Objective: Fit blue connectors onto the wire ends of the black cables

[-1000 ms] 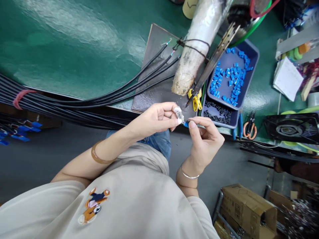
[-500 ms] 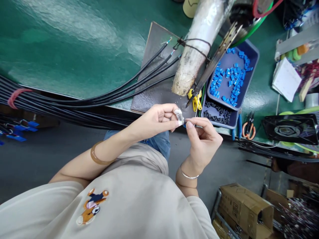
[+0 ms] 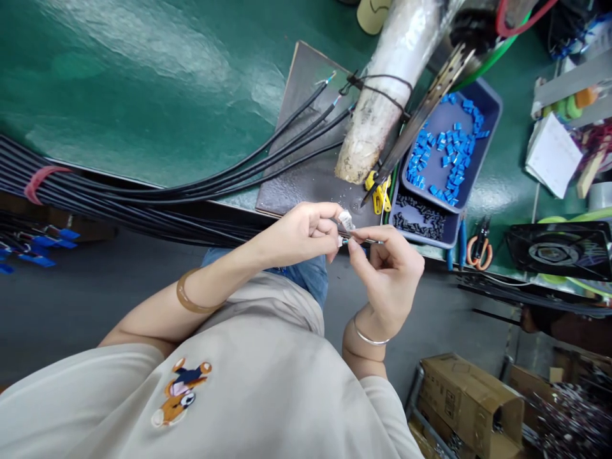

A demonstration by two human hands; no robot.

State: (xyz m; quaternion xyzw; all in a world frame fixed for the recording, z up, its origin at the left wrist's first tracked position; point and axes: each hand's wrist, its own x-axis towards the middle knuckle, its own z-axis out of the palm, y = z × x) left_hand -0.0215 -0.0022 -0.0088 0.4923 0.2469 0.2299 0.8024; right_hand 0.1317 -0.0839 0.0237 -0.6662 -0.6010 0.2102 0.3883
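My left hand (image 3: 306,237) is closed, with white tape or wrap (image 3: 346,220) around its forefinger tip, and pinches something too small to make out. Close against it, my right hand (image 3: 389,264) is closed too, thumb and forefinger together at a thin, shiny, pointed piece (image 3: 371,241). The two sets of fingertips almost meet just off the table's front edge. Behind them, several black cables (image 3: 229,178) reach over a dark board (image 3: 291,185), some with stripped coloured wire ends. A yellow tool (image 3: 381,195) lies on the board's right side.
A wrapped tube (image 3: 377,95) and a soldering iron (image 3: 406,140) hang over the board. To the right are a tray of blue connectors (image 3: 482,153), a tray of small black parts (image 3: 447,239), orange-handled pliers (image 3: 479,248) and a black fan (image 3: 559,250). Cardboard boxes (image 3: 468,401) stand lower right.
My right fingertips have shifted slightly left and down towards my left hand, and the thin shiny piece now shows more clearly. The whole view has moved a little.
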